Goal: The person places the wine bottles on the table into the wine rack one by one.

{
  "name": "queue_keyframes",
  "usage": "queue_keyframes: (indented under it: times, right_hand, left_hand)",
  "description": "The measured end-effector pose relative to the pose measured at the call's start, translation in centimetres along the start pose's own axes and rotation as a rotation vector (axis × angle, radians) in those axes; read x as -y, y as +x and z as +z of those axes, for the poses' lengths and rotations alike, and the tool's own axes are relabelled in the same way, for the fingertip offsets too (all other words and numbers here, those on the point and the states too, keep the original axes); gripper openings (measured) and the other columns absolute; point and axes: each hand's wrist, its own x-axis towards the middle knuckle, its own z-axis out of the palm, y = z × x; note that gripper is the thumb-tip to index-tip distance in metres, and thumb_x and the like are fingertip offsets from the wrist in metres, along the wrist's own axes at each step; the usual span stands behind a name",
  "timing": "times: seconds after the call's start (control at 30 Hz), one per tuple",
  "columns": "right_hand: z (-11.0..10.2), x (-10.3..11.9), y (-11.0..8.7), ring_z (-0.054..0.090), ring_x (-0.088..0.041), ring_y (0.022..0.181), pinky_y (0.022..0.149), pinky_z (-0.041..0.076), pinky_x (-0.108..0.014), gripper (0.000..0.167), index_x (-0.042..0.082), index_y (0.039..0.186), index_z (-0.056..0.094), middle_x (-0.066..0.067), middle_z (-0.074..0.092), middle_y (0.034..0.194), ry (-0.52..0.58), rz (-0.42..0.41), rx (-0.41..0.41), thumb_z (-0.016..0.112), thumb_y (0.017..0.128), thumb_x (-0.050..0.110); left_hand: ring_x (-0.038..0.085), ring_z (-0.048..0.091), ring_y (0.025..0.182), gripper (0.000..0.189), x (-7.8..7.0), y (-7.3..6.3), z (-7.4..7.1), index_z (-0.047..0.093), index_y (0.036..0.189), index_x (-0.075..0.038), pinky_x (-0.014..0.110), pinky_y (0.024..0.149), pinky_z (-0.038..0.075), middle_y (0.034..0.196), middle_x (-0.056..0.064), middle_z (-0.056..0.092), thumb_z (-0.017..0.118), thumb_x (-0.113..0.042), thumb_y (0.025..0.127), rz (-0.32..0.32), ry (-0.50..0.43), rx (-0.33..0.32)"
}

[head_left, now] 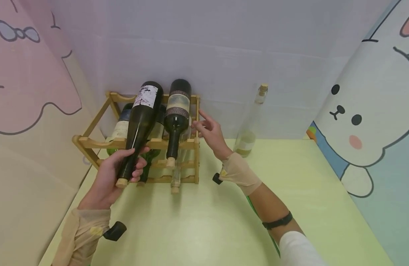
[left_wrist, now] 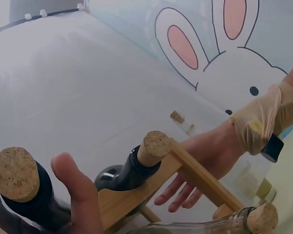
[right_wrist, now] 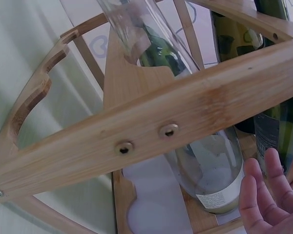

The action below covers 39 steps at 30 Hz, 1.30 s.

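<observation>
My left hand (head_left: 106, 179) grips the neck of a dark wine bottle (head_left: 139, 123) with a white and purple label. This bottle slants across the top tier of the wooden wine rack (head_left: 98, 143), its cork (left_wrist: 15, 174) towards me. Beside it, a second dark wine bottle (head_left: 177, 111) with a patterned label lies on the top tier, neck forward. My right hand (head_left: 212, 135) is at the rack's right side, fingertips close to the side frame. Its fingers (right_wrist: 274, 187) are loosely bent and hold nothing.
Lower in the rack lie a bottle with a blue and cream label (head_left: 122, 127), a green-necked bottle (head_left: 147, 166) and a clear corked bottle (head_left: 176, 177). A clear corked bottle (head_left: 246, 136) stands upright right of the rack, near the back wall (head_left: 224, 66). Everything is on a pale green table (head_left: 204, 225).
</observation>
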Motion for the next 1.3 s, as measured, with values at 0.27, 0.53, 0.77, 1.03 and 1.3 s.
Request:
queue_keyframes:
  times: [0.27, 0.53, 0.77, 1.03, 1.3]
  right_hand:
    - [0.0, -0.2, 0.0, 0.071, -0.012, 0.089, 0.091, 0.052, -0.051, 0.061, 0.012, 0.167, 0.037, -0.015, 0.075, 0.112, 0.006, -0.002, -0.003, 0.059, 0.110, 0.018]
    - [0.1, -0.2, 0.0, 0.070, -0.009, 0.087, 0.083, 0.053, -0.033, 0.061, 0.014, 0.167, 0.037, -0.006, 0.075, 0.107, 0.021, 0.002, -0.004, 0.060, 0.110, 0.020]
    - [0.1, -0.3, 0.0, 0.071, -0.009, 0.086, 0.080, 0.053, -0.027, 0.062, 0.014, 0.167, 0.038, 0.000, 0.075, 0.102, 0.029, 0.008, -0.017, 0.061, 0.110, 0.022]
    - [0.2, -0.4, -0.1, 0.071, -0.010, 0.086, 0.084, 0.052, -0.034, 0.062, 0.015, 0.167, 0.038, -0.030, 0.070, 0.118, 0.034, 0.009, -0.015, 0.061, 0.110, 0.022]
    - [0.1, -0.5, 0.1, 0.072, -0.016, 0.089, 0.084, 0.053, -0.034, 0.061, 0.016, 0.167, 0.038, -0.037, 0.065, 0.123, 0.027, 0.007, -0.016, 0.060, 0.111, 0.022]
  left_hand:
    - [0.004, 0.052, 0.054, 0.037, 1.5, -0.6, 0.4, 0.042, 0.144, -0.001, 0.015, 0.050, 0.045, 0.081, -0.002, 0.058, 0.030, -0.028, 0.120, 0.075, -0.136, 0.074]
    - [0.003, 0.051, 0.050, 0.029, 1.1, -0.3, 0.2, 0.047, 0.131, -0.004, 0.016, 0.046, 0.040, 0.073, -0.005, 0.055, 0.036, -0.029, 0.120, 0.073, -0.007, 0.020]
    - [0.004, 0.049, 0.048, 0.030, 0.5, 0.2, 0.1, 0.053, 0.119, -0.002, 0.015, 0.044, 0.038, 0.070, -0.004, 0.054, 0.045, -0.031, 0.118, 0.034, 0.115, -0.061]
    - [0.004, 0.048, 0.048, 0.030, 0.0, 0.7, 0.0, 0.056, 0.110, -0.003, 0.016, 0.044, 0.040, 0.068, -0.004, 0.054, 0.050, -0.032, 0.116, 0.014, 0.191, -0.107]
    - [0.005, 0.048, 0.048, 0.029, -0.3, 1.3, -0.2, 0.058, 0.110, -0.007, 0.016, 0.043, 0.040, 0.068, -0.005, 0.053, 0.053, -0.035, 0.115, -0.031, 0.203, -0.148]
